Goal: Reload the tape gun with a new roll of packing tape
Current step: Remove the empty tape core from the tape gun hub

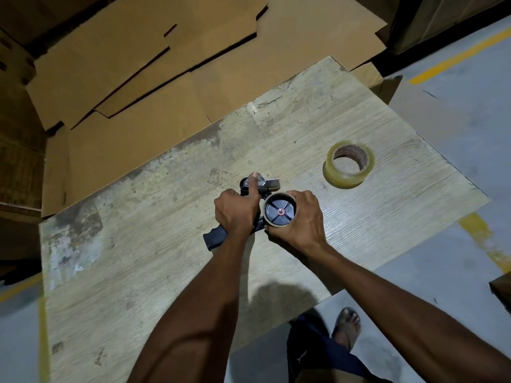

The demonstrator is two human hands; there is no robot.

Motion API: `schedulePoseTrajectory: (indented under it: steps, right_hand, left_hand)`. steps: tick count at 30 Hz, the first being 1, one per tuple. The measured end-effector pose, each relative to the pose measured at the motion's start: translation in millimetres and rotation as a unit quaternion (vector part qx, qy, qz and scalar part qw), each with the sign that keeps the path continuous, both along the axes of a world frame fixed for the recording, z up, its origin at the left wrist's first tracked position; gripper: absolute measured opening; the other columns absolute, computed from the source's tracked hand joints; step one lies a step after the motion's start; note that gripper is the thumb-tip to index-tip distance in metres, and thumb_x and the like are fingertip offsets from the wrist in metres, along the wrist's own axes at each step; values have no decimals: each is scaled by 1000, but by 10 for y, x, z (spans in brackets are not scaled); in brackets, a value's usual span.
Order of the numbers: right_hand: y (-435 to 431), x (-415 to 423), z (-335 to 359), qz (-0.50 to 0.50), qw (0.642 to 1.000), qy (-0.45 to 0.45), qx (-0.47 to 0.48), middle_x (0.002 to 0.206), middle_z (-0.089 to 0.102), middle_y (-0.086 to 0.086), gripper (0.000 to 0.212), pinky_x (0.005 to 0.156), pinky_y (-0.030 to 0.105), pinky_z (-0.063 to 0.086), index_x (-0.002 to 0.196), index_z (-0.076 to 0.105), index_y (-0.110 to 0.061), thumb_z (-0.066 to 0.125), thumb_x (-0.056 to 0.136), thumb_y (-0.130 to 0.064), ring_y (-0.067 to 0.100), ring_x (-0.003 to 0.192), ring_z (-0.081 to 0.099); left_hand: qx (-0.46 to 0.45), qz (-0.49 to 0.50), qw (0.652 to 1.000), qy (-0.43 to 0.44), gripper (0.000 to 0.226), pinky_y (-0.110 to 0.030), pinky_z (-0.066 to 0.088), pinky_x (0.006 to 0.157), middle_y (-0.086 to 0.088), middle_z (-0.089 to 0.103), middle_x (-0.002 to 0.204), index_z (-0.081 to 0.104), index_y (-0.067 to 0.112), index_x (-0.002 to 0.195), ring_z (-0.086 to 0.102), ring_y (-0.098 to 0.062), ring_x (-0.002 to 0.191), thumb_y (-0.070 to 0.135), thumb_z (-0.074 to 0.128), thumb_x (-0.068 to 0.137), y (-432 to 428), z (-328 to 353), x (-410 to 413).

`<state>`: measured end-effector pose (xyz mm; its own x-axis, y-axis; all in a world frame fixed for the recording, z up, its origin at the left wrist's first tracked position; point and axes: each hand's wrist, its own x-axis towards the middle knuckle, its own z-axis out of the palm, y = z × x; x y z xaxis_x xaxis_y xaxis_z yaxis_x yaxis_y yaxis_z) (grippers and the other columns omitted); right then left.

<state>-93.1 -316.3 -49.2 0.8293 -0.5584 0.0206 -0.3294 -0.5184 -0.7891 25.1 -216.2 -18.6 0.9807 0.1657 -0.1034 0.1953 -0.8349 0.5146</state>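
Two hands on the tape gun [249,214], which lies on the wooden table [138,272]; left hand [236,212] closed around the gun's body, its forefinger stretched forward onto the roller end near the metal blade plate [269,184]; black handle [215,238] pokes out below the left wrist. Right hand [300,219] wrapped around the brown cardboard core [266,221] on the black spindle hub [279,211]; no tape visible on it, so it reads as the spent core. New roll of clear tape [349,167] lies flat on the table, well apart to the right, untouched. Flattened cardboard boxes [166,64] stacked beyond the table. Step in hand, by judgement: pulling the empty core off the hub; not yet off. Next move calls for steadying the gun with the left hand, sliding the core straight off along the axle, setting it aside, then reaching for the new roll; its orientation will matter, sticky side toward the roller.
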Motion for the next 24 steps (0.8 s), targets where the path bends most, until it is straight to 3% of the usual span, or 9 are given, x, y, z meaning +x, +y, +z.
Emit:
schedulePoseTrajectory:
  steps: [7,12,14,16,17,21,24]
  right_hand:
    - [-69,38,19,29,999,-6,-13,106,57,-4,72,83,33,51,117,63,-28,88,52,-46,16,101,53]
    - [-70,-31,239,45,998,-38,-35,108,59,-6,71,85,32,52,120,64,-28,88,56,-48,13,103,53]
    - [-89,64,554,74,988,-123,-49,108,60,-2,70,84,23,48,120,67,-18,89,58,-43,14,101,53]
    - [-196,257,844,99,979,-160,-81,106,58,9,73,81,28,47,117,65,-5,88,57,-38,23,98,53]
    - [-276,329,912,93,980,-151,-94,105,57,11,74,80,32,46,117,63,-3,86,56,-40,27,97,54]
    - [-509,219,806,79,988,-98,-89,108,56,10,82,80,34,46,121,61,-6,79,55,-52,26,100,54]
    - [-554,71,768,68,989,-93,-89,106,55,9,86,79,33,46,121,60,-7,77,53,-57,24,98,53]
  left_hand:
    - [13,0,1000,-8,87,-37,50,61,-12,64,66,56,7,61,63,-33,66,92,46,75,-11,-11,20]
    - [23,13,1000,3,82,-34,45,58,-9,62,63,54,9,59,59,-29,60,89,50,77,-21,-33,16]
    - [54,7,998,34,64,-34,50,60,-9,67,70,60,10,66,61,-28,63,71,58,85,3,-52,61]
    - [79,-13,995,60,35,-35,56,67,-15,74,88,72,7,83,68,-34,79,39,61,92,24,-30,77]
    - [63,-16,996,59,34,-34,53,67,-18,73,91,72,3,87,68,-37,82,35,62,93,19,1,73]
    - [7,-2,999,34,85,-32,45,59,-14,68,77,69,1,77,65,-34,74,83,49,84,19,112,1]
    - [5,12,999,51,92,-35,49,61,-16,70,81,70,1,80,67,-35,80,89,44,80,21,103,-18]
